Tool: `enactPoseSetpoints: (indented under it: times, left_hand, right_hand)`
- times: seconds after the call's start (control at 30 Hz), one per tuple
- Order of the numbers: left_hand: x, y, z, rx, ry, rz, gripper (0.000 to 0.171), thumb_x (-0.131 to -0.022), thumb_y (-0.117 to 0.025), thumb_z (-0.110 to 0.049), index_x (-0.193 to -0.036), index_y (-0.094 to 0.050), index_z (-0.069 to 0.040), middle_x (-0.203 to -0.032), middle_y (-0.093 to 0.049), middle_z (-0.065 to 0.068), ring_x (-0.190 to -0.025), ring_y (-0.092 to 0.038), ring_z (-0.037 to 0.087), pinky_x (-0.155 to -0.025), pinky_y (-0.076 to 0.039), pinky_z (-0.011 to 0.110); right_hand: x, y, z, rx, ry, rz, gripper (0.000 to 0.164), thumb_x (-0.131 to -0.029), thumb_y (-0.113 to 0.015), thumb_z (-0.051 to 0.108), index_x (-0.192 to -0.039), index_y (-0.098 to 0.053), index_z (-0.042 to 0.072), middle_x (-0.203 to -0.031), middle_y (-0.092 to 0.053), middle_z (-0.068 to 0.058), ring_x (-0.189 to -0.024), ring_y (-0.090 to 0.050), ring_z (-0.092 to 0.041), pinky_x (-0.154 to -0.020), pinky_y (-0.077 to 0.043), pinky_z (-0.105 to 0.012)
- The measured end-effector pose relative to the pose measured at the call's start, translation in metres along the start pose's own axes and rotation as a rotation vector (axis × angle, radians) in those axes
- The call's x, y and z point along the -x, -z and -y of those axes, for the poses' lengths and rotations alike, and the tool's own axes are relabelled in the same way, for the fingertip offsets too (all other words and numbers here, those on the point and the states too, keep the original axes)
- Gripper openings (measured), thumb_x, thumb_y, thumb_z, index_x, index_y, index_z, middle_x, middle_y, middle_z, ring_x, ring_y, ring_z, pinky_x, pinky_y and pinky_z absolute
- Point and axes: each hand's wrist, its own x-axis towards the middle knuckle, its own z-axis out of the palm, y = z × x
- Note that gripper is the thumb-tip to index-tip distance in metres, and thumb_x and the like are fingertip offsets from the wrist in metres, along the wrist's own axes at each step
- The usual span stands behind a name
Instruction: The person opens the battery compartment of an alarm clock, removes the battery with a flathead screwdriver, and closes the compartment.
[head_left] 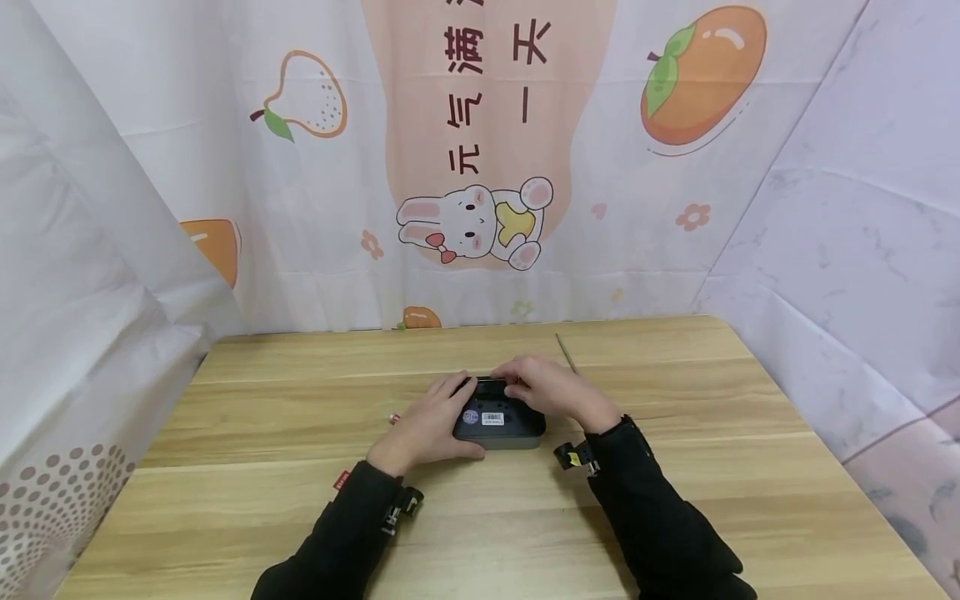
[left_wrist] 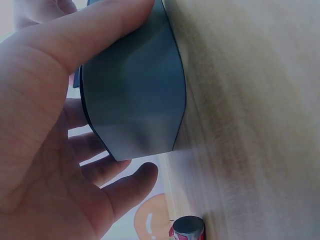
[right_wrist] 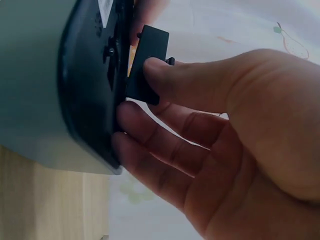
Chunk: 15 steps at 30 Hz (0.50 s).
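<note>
A grey box-shaped device (head_left: 501, 442) lies face down on the table, its black underside (head_left: 517, 414) turned up with a white barcode label and a round purple sticker. My left hand (head_left: 427, 425) grips its left end, thumb along the near side and fingers over the far edge. Between thumb and fingers, my right hand (head_left: 551, 387) pinches a small black rectangular cover (right_wrist: 152, 42) with little tabs. That cover stands tilted up at the underside's far edge, while the other right fingertips touch the device's rim.
A thin rod (head_left: 566, 352) lies on the wooden table (head_left: 675, 475) behind my right hand. Left of my left hand is a small red-and-white cylinder (left_wrist: 189, 227), and a red piece (head_left: 341, 480) shows beside the left sleeve. A printed curtain (head_left: 315, 225) hangs behind the table.
</note>
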Motion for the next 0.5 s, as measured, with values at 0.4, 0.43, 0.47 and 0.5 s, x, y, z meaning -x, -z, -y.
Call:
enactPoseSetpoints:
  times: [0.4, 0.43, 0.47, 0.5]
  left_hand:
    - [-0.0005, 0.0009, 0.0001, 0.002, 0.007, 0.007, 0.102, -0.082, -0.084, -0.048, -0.157, -0.034, -0.002, -0.161, -0.029, 0.021, -0.149, -0.026, 0.036, -0.114, -0.035, 0.051]
    - [-0.0001, 0.0012, 0.0000, 0.003, 0.008, 0.008, 0.102, -0.082, -0.084, -0.048, -0.157, -0.034, -0.002, -0.161, -0.029, 0.021, -0.149, -0.026, 0.035, -0.114, -0.035, 0.051]
    - [0.0000, 0.0012, 0.0001, 0.002, 0.008, 0.007, 0.102, -0.081, -0.084, -0.048, -0.157, -0.034, -0.002, -0.161, -0.029, 0.021, -0.149, -0.026, 0.036, -0.114, -0.035, 0.051]
    - [0.0002, 0.0012, 0.0002, 0.003, 0.008, 0.006, 0.102, -0.081, -0.084, -0.048, -0.157, -0.034, -0.002, -0.161, -0.029, 0.021, -0.149, -0.026, 0.036, -0.114, -0.034, 0.051]
  right_hand:
    - [-0.0021, -0.0066, -0.0039, -0.062, 0.000, 0.007, 0.016, -0.100, -0.063, 0.004, -0.116, -0.067, 0.007, -0.094, -0.068, 0.001, -0.086, -0.063, -0.010, -0.079, -0.053, -0.031]
    - [-0.0024, -0.0071, -0.0040, -0.062, 0.006, 0.006, 0.016, -0.100, -0.063, 0.004, -0.116, -0.067, 0.006, -0.094, -0.068, 0.000, -0.085, -0.063, -0.010, -0.079, -0.053, -0.031]
    - [-0.0026, -0.0076, -0.0038, -0.064, 0.008, 0.006, 0.017, -0.100, -0.063, 0.003, -0.116, -0.067, 0.006, -0.094, -0.068, 0.000, -0.085, -0.063, -0.010, -0.079, -0.053, -0.031]
    - [-0.0032, -0.0082, -0.0039, -0.065, 0.013, 0.005, 0.017, -0.100, -0.063, 0.003, -0.116, -0.067, 0.005, -0.094, -0.068, 0.000, -0.085, -0.062, -0.010, -0.079, -0.053, -0.031]
